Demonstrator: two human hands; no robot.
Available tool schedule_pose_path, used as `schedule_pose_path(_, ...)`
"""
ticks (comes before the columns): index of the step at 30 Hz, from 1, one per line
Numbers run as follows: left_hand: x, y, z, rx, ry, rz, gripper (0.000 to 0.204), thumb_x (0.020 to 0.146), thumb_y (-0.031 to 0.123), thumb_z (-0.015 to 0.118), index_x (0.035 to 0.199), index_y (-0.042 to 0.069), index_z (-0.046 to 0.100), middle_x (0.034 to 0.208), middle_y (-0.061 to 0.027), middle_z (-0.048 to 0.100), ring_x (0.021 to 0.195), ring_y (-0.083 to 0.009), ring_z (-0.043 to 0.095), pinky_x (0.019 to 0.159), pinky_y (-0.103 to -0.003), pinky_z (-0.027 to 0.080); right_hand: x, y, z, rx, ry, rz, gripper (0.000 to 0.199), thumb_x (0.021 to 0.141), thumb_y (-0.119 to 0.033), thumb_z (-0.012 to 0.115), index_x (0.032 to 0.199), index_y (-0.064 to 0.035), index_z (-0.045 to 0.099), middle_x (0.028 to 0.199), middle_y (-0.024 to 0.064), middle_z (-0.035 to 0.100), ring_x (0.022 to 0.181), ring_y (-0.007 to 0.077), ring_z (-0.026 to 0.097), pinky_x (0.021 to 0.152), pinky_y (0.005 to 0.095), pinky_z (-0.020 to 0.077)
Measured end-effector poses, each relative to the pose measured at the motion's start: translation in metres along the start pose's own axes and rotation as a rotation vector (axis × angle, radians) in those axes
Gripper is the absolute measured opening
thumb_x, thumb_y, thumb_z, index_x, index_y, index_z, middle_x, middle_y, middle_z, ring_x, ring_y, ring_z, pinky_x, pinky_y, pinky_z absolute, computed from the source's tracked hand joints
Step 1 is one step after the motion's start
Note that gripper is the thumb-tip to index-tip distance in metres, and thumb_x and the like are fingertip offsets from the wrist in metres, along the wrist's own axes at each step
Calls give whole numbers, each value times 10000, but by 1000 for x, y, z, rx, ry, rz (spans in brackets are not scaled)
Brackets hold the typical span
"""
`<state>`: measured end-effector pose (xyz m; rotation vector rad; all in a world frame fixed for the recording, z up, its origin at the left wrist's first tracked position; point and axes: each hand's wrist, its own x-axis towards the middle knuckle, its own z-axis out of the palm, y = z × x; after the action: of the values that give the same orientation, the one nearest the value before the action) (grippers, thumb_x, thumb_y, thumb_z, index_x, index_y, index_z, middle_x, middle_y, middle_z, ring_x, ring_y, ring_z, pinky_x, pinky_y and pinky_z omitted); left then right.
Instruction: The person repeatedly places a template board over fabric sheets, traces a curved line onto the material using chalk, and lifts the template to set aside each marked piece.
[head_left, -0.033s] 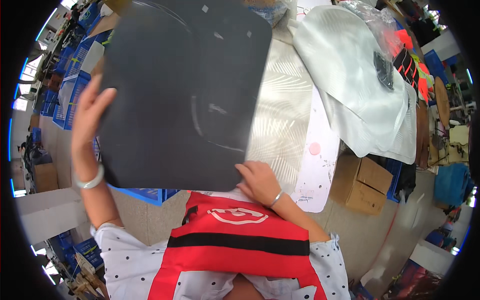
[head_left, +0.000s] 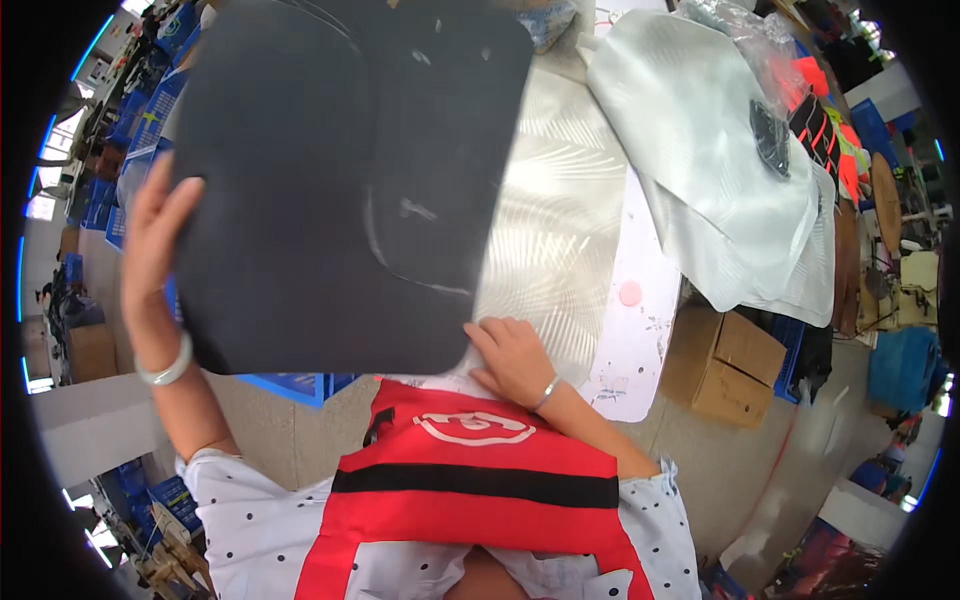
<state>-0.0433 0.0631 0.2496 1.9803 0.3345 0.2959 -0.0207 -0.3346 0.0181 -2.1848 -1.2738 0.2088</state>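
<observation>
A large dark grey sheet (head_left: pixel 300 210) with rounded corners and pale scuffs is raised at a tilt over the left of the table. My left hand (head_left: pixel 155 240) grips its left edge, thumb on the upper face and the other fingers partly hidden behind. At its lower right corner lies my right hand (head_left: pixel 515 360), fingers stretched out with the tips touching the edge and the thumb apart. Under and beside the sheet is a translucent, wavy-patterned sheet (head_left: pixel 555 220), lying on the white table (head_left: pixel 640 350).
More translucent sheets (head_left: pixel 700 170) overlap the table's right edge. A cardboard box (head_left: pixel 735 375) sits on the floor to the right. Blue crates (head_left: pixel 300 388) stand below the grey sheet and at the far left. Clear plastic and orange-black pieces (head_left: pixel 815 130) lie at the back right.
The dark sheet has shifted left, along with my left hand. My right hand has slid slightly left and up, staying by the corner.
</observation>
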Motion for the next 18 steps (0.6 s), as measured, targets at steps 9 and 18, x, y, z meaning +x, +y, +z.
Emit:
schedule_pose_path(9, -74, 60, -99, 403, 562, 89, 459, 900, 160, 663, 1318, 3, 556, 1176, -101, 659, 1063, -155, 619, 957, -256, 460, 27, 0, 22, -21, -81, -105, 323, 645, -147, 701, 903, -54, 531, 935, 128, 520, 856, 294, 537, 764, 398, 445)
schedule_pose_path(18, -67, 89, -83, 558, 502, 115, 414, 887, 108, 655, 1272, -27, 587, 1145, -103, 665, 1022, -175, 599, 942, -270, 438, 40, 10, 35, -2, -57, -76, 68, 743, -100, 555, 774, -49, 520, 816, 146, 543, 724, 328, 578, 655, 431, 474)
